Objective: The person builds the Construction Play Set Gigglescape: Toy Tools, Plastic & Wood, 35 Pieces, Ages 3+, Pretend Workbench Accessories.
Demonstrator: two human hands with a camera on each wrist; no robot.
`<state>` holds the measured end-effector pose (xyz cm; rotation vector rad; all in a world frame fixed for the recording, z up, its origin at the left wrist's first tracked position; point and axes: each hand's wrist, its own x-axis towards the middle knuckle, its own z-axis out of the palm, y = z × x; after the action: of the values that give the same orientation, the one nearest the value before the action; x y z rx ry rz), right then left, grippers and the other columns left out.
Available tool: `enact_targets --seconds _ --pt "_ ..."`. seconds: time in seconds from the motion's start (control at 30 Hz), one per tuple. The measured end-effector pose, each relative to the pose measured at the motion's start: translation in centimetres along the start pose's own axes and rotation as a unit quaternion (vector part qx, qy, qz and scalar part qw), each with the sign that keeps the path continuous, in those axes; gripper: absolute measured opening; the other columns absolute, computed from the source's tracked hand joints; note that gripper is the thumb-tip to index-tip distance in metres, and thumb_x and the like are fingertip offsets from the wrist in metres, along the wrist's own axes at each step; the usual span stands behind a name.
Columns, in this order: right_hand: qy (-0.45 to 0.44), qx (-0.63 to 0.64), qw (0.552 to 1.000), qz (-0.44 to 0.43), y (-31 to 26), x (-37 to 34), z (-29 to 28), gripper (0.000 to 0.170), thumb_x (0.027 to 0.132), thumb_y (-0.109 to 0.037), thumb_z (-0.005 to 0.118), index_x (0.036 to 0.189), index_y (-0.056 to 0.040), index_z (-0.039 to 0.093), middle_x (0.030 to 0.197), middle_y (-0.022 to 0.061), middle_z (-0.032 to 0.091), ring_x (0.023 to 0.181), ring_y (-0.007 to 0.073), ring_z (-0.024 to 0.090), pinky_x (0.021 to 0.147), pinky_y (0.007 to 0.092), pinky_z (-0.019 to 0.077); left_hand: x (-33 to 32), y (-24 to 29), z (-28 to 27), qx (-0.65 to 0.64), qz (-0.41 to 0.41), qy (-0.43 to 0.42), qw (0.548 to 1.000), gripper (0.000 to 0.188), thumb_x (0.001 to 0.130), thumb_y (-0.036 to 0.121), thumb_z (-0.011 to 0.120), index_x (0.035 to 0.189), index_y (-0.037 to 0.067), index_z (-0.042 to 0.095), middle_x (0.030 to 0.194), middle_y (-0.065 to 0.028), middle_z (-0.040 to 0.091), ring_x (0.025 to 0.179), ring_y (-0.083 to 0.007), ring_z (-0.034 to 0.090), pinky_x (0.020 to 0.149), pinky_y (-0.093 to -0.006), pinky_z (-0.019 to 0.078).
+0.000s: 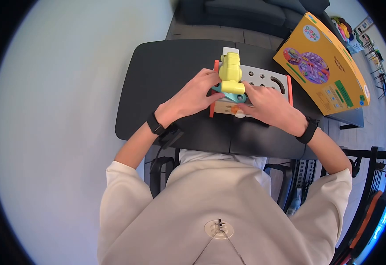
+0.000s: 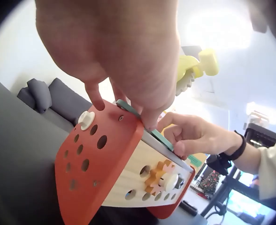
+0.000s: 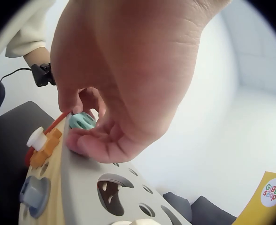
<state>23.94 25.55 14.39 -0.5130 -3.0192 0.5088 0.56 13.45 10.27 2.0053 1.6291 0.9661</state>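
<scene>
A toy workbench (image 1: 268, 79) with a grey perforated top, red side panels (image 2: 100, 150) and a pale wooden front stands on the table. Along its front top edge lies a teal strip with holes (image 1: 233, 97). My left hand (image 1: 197, 92) grips the strip near the left red panel, thumb on the near side. The curled right hand (image 1: 270, 106) pinches the strip's other end (image 2: 162, 139) between thumb and finger. Above them rises a yellow toy piece (image 1: 231, 73), with a grey toothed disc (image 2: 185, 83) in the left wrist view. An orange gear (image 2: 159, 178) sits on the front.
A large yellow product box (image 1: 321, 66) stands to the right of the workbench. The dark table (image 1: 157, 79) extends left to a white wall, and a grey sofa (image 1: 246, 13) lies beyond. In the right wrist view, a blue-grey knob (image 3: 34, 194) protrudes from the workbench front.
</scene>
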Motion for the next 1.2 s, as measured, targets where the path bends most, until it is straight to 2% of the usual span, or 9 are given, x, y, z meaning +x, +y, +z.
enact_targets --seconds 0.17,0.37,0.43,0.5,0.67,0.9,1.0,1.1,1.2 --pt "-0.023 -0.022 0.999 0.012 -0.1 0.3 -0.1 0.039 0.099 -0.030 0.073 0.117 -0.0037 0.050 0.079 0.0224 0.071 0.077 0.0441 0.072 0.066 0.0522 0.0557 -0.6 0.2 -0.6 -0.028 -0.025 0.011 0.999 0.035 0.096 0.009 0.075 0.130 0.002 0.067 0.128 -0.0143 0.069 0.128 -0.0338 0.061 0.109 -0.0422 0.0516" --pt "-0.016 -0.016 1.000 0.003 -0.1 0.4 0.0 0.040 0.099 -0.030 0.072 0.119 -0.0040 0.050 0.081 0.0239 0.072 0.078 0.0451 0.073 0.068 0.0533 0.0561 0.5 0.0 -1.4 -0.081 -0.010 0.138 0.987 0.037 0.097 -0.003 0.061 0.133 0.004 0.065 0.135 -0.0129 0.068 0.131 -0.0330 0.062 0.111 -0.0414 0.0507" --pt "-0.017 -0.007 1.000 0.005 -0.2 0.4 -0.1 0.040 0.099 -0.030 0.072 0.120 -0.0041 0.050 0.082 0.0243 0.072 0.079 0.0453 0.073 0.069 0.0533 0.0564 1.7 1.6 -1.8 -0.022 0.112 0.208 0.971 0.045 0.097 -0.007 0.056 0.139 0.006 0.063 0.141 -0.0122 0.067 0.135 -0.0329 0.060 0.112 -0.0400 0.0500" --pt "-0.016 -0.001 1.000 0.009 -0.2 0.3 -0.3 0.041 0.099 -0.030 0.072 0.122 -0.0042 0.050 0.083 0.0247 0.073 0.080 0.0455 0.073 0.069 0.0532 0.0566 2.0 2.1 -2.1 -0.012 0.122 0.185 0.975 0.052 0.095 -0.011 0.050 0.142 0.008 0.061 0.146 -0.0124 0.065 0.138 -0.0333 0.059 0.115 -0.0402 0.0487" --pt "-0.030 0.046 0.998 0.025 0.1 -0.9 -0.9 0.046 0.100 -0.031 0.072 0.128 -0.0031 0.050 0.085 0.0253 0.073 0.081 0.0461 0.073 0.070 0.0533 0.0569 1.9 1.6 -1.7 -0.019 0.143 0.157 0.977 0.058 0.089 -0.021 0.043 0.133 0.007 0.067 0.145 -0.0111 0.066 0.137 -0.0321 0.060 0.113 -0.0413 0.0522" --pt "-0.019 0.050 0.998 0.030 0.1 -3.2 -1.8 0.047 0.101 -0.027 0.072 0.133 -0.0014 0.049 0.086 0.0240 0.074 0.081 0.0456 0.072 0.071 0.0523 0.0558 0.0 1.5 -0.3 -0.018 0.122 0.146 0.982 0.057 0.089 -0.023 0.041 0.128 0.007 0.069 0.145 -0.0105 0.067 0.136 -0.0311 0.061 0.110 -0.0396 0.0540" --pt "0.001 0.060 0.997 0.046 0.0 -4.4 -2.5 0.047 0.101 -0.025 0.072 0.135 -0.0027 0.049 0.086 0.0199 0.073 0.081 0.0433 0.073 0.070 0.0500 0.0552 -0.2 1.9 -0.3 -0.024 0.109 0.140 0.984 0.057 0.091 -0.022 0.040 0.131 0.008 0.068 0.149 -0.0109 0.064 0.138 -0.0308 0.059 0.113 -0.0391 0.0517" --pt "0.024 0.079 0.992 0.093 0.1 -6.1 -3.3 0.046 0.102 -0.025 0.071 0.138 -0.0058 0.050 0.085 0.0160 0.070 0.079 0.0404 0.072 0.070 0.0476 0.0547 -0.3 2.7 -0.5 -0.058 0.080 0.134 0.986 0.058 0.095 -0.016 0.042 0.145 0.008 0.060 0.158 -0.0112 0.055 0.142 -0.0293 0.056 0.117 -0.0406 0.0476" --pt "0.081 0.060 0.983 0.153 1.2 -8.7 -3.8 0.038 0.102 -0.023 0.069 0.133 -0.0078 0.055 0.084 0.0141 0.068 0.078 0.0379 0.071 0.070 0.0469 0.0547 -0.2 3.1 -0.8 -0.125 0.044 0.170 0.977 0.062 0.105 -0.003 0.044 0.165 0.006 0.033 0.170 -0.0120 0.040 0.147 -0.0287 0.052 0.122 -0.0443 0.0412"
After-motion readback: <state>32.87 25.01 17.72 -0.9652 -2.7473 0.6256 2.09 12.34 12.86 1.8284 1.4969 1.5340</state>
